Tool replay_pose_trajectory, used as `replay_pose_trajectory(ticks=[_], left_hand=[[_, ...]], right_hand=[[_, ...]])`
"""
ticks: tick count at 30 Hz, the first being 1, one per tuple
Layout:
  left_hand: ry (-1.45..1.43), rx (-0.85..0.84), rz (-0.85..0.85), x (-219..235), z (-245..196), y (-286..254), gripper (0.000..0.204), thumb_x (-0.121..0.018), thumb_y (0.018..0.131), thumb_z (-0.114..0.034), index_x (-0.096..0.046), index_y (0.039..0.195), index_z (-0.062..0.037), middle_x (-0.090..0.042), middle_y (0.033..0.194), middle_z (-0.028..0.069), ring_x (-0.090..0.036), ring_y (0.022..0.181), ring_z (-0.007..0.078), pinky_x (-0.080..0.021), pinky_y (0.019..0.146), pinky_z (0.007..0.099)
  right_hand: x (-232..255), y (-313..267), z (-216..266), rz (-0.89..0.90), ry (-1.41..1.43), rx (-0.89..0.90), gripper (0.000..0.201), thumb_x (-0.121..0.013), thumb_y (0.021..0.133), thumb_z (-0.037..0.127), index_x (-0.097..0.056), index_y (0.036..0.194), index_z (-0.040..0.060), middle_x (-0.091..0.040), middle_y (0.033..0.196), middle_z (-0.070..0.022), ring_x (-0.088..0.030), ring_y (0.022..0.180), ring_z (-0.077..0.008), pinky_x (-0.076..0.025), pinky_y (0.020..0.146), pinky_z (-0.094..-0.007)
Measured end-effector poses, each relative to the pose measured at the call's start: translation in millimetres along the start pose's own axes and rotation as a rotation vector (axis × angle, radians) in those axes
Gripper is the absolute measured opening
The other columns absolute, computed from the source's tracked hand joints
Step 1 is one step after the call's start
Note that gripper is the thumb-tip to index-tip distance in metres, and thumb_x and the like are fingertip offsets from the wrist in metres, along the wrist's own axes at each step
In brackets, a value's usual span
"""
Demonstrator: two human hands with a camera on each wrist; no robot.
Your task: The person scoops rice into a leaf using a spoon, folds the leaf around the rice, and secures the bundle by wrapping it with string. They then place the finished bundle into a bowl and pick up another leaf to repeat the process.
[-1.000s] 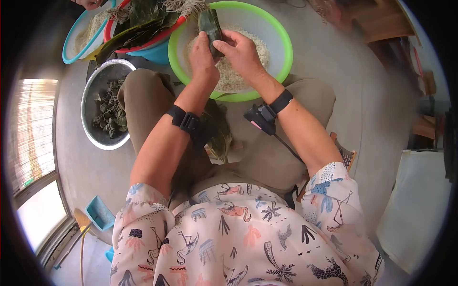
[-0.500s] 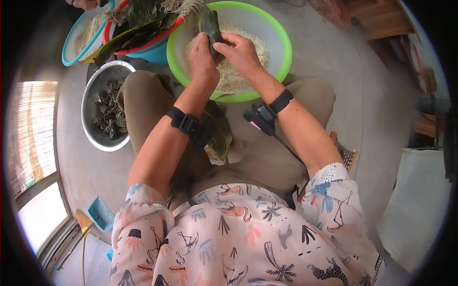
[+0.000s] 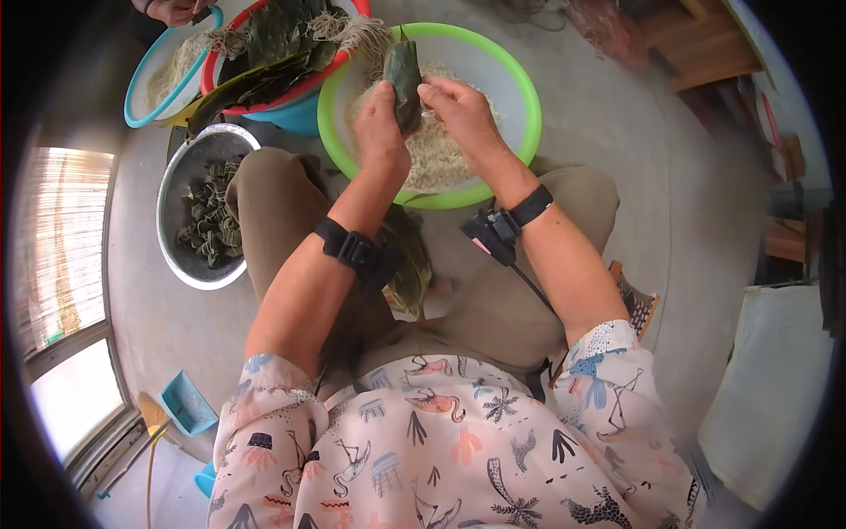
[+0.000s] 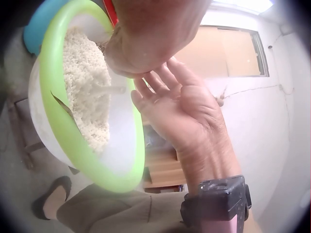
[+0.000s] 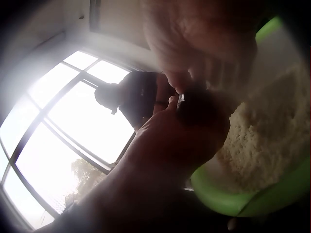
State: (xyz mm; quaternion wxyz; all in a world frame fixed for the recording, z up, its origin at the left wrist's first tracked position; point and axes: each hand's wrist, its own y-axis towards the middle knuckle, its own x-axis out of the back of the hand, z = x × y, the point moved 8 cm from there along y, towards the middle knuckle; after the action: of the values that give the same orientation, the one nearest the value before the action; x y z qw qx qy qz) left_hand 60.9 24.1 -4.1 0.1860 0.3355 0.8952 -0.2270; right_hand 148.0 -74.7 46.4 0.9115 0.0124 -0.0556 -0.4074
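Over the rice basin, my left hand [image 3: 382, 132] grips a folded green zongzi leaf [image 3: 403, 75], held upright with its pointed tip away from me. My right hand [image 3: 469, 122] is at the leaf's right edge, thumb and forefinger pinching there. From the left wrist view, the right palm [image 4: 187, 111] faces the camera and its fingertips reach behind the left hand. The right wrist view is dark, and the hands largely cover the leaf in it. Loose white rice [image 3: 436, 159] lies in the green-rimmed basin [image 3: 520, 132] below.
Tied zongzi [image 3: 210, 216] fill part of a metal bowl [image 3: 167, 238] at left. A red-rimmed basin [image 3: 208, 79] holds leaves [image 3: 278, 44] and string [image 3: 363, 33]. Behind it, another person's hand [image 3: 172, 11] is above a blue-rimmed basin [image 3: 132, 101]. More leaves [image 3: 410, 273] lie between my knees.
The right thumb has shifted from the leaf's front face to its right edge, and that hand has moved slightly right. The left hand keeps its grip. The head view has tilted a little.
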Motion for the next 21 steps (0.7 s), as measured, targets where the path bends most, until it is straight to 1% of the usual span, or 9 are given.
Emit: replay_pose_trajectory(ticks=[1, 2, 4, 9, 11, 14, 16, 18, 21], left_hand=[[-0.01, -0.009, -0.007, -2, 0, -2, 0.032, -0.049, 0.1, -0.036, -0.059, 0.106, -0.0059, -0.063, 0.089, 0.0045, -0.06, 0.073, 0.0144, -0.051, 0.06, 0.0332], [-0.02, -0.017, -0.014, -3, -1, -3, 0.031, -0.049, 0.099, -0.035, -0.059, 0.105, -0.0054, -0.063, 0.087, 0.0043, -0.059, 0.071, 0.0141, -0.051, 0.059, 0.0324], [-0.018, -0.024, 0.002, -2, 2, -1, 0.031, -0.05, 0.099, -0.034, -0.06, 0.104, -0.0051, -0.063, 0.087, 0.004, -0.059, 0.071, 0.0136, -0.05, 0.058, 0.0317], [-0.016, -0.076, 0.043, -2, 6, -2, 0.03, -0.05, 0.099, -0.033, -0.061, 0.102, -0.0045, -0.062, 0.086, 0.0033, -0.058, 0.07, 0.0126, -0.049, 0.059, 0.0295], [-0.034, -0.08, 0.027, 1, 7, -1, 0.027, -0.055, 0.098, -0.027, -0.066, 0.099, -0.0022, -0.06, 0.084, -0.0004, -0.053, 0.074, 0.0075, -0.045, 0.064, 0.0254], [0.126, -0.202, 0.07, 0, 0, -2, 0.028, -0.055, 0.098, -0.027, -0.067, 0.097, -0.0015, -0.061, 0.085, -0.001, -0.052, 0.074, 0.0059, -0.043, 0.066, 0.0237], [0.153, -0.225, 0.076, -4, -4, -6, 0.029, -0.055, 0.098, -0.027, -0.067, 0.098, -0.0005, -0.061, 0.086, -0.0004, -0.052, 0.076, 0.0061, -0.043, 0.067, 0.0238], [0.179, -0.246, 0.081, -6, -6, -6, 0.03, -0.055, 0.098, -0.027, -0.067, 0.099, 0.0005, -0.061, 0.088, 0.0002, -0.052, 0.077, 0.0063, -0.043, 0.068, 0.0239], [0.236, -0.288, 0.077, -7, -8, -7, 0.031, -0.055, 0.097, -0.025, -0.067, 0.108, 0.0015, -0.062, 0.091, 0.0021, -0.054, 0.081, 0.008, -0.045, 0.072, 0.0249]], right_hand=[[3, 0, -5, -0.019, 0.102, -0.131, 0.034, -0.065, 0.089, 0.027, -0.068, 0.106, -0.0018, -0.061, 0.083, -0.002, -0.058, 0.079, -0.0146, -0.048, 0.069, -0.0287], [6, 0, -1, -0.02, 0.101, -0.132, 0.034, -0.065, 0.089, 0.027, -0.068, 0.106, -0.0018, -0.061, 0.083, -0.002, -0.058, 0.079, -0.0146, -0.048, 0.069, -0.0287], [3, -1, -3, 0.036, 0.234, -0.244, 0.033, -0.065, 0.09, 0.031, -0.069, 0.1, -0.0011, -0.056, 0.071, 0.0042, -0.051, 0.068, -0.0082, -0.043, 0.061, -0.0261], [-2, 3, -10, 0.094, 0.106, -0.222, 0.03, -0.066, 0.089, 0.03, -0.069, 0.091, 0.0, -0.055, 0.07, 0.0055, -0.046, 0.064, -0.0045, -0.039, 0.057, -0.0235], [-3, 4, -11, 0.103, 0.016, -0.184, 0.029, -0.066, 0.089, 0.029, -0.069, 0.088, 0.0006, -0.055, 0.069, 0.0059, -0.045, 0.063, -0.0041, -0.039, 0.057, -0.023], [-6, 0, -4, 0.094, 0.122, -0.177, 0.024, -0.068, 0.088, 0.026, -0.069, 0.087, 0.0021, -0.056, 0.071, 0.0058, -0.045, 0.063, -0.0037, -0.038, 0.057, -0.0227], [-7, -2, -5, 0.092, 0.296, -0.219, 0.02, -0.069, 0.087, 0.024, -0.068, 0.085, 0.004, -0.058, 0.072, 0.005, -0.046, 0.064, -0.004, -0.037, 0.057, -0.0228], [-7, -2, -10, 0.087, 0.319, -0.247, 0.018, -0.069, 0.087, 0.023, -0.068, 0.085, 0.0052, -0.059, 0.073, 0.005, -0.046, 0.064, -0.0042, -0.036, 0.058, -0.0224], [-6, -4, -13, 0.076, 0.364, -0.294, 0.015, -0.069, 0.086, 0.022, -0.067, 0.085, 0.0074, -0.06, 0.075, 0.0053, -0.046, 0.064, -0.0044, -0.036, 0.058, -0.0217]])
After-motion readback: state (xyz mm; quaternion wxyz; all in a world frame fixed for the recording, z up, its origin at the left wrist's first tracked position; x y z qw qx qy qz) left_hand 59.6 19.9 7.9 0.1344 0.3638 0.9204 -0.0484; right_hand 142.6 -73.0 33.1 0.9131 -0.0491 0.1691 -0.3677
